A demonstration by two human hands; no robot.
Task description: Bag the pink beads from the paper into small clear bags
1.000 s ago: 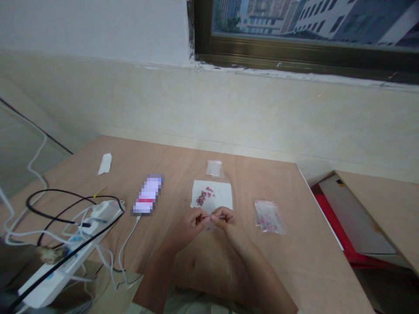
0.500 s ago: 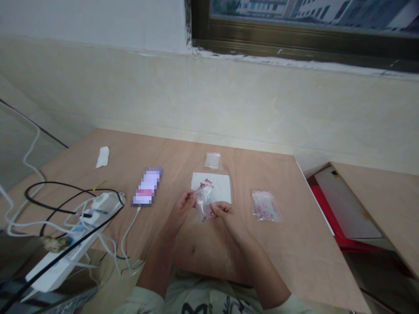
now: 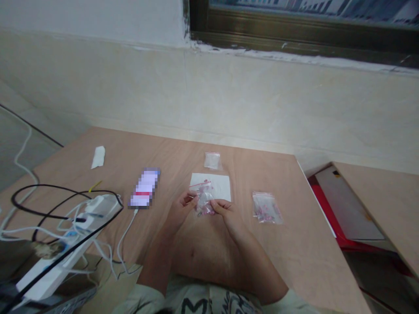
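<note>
Between my hands is a small clear zip bag (image 3: 204, 201) with a red strip along its top and small pink pieces near its bottom. My left hand (image 3: 186, 205) pinches the bag's left side. On its right side, the thumb and fingers of my right hand (image 3: 223, 208) are closed. Behind the bag lies a white sheet of paper (image 3: 221, 186) with a few small pink-red pieces on it, partly hidden by the bag. Filled zip bags (image 3: 266, 207) with pink pieces rest to the right. Farther back sits a stack of zip bags (image 3: 212, 161) that look unfilled.
A phone (image 3: 144, 188) with a charging cable lies left of my hands. At the far left, a white power strip (image 3: 68, 250) stands among tangled cables. A scrap of white paper (image 3: 98, 157) lies at the back left of the wooden table (image 3: 304, 253). A wall borders the back.
My left fingers have shifted slightly on the bag, and its red-striped top now stands more spread and upright. The camera view has moved a little. The other bags stay in place.
</note>
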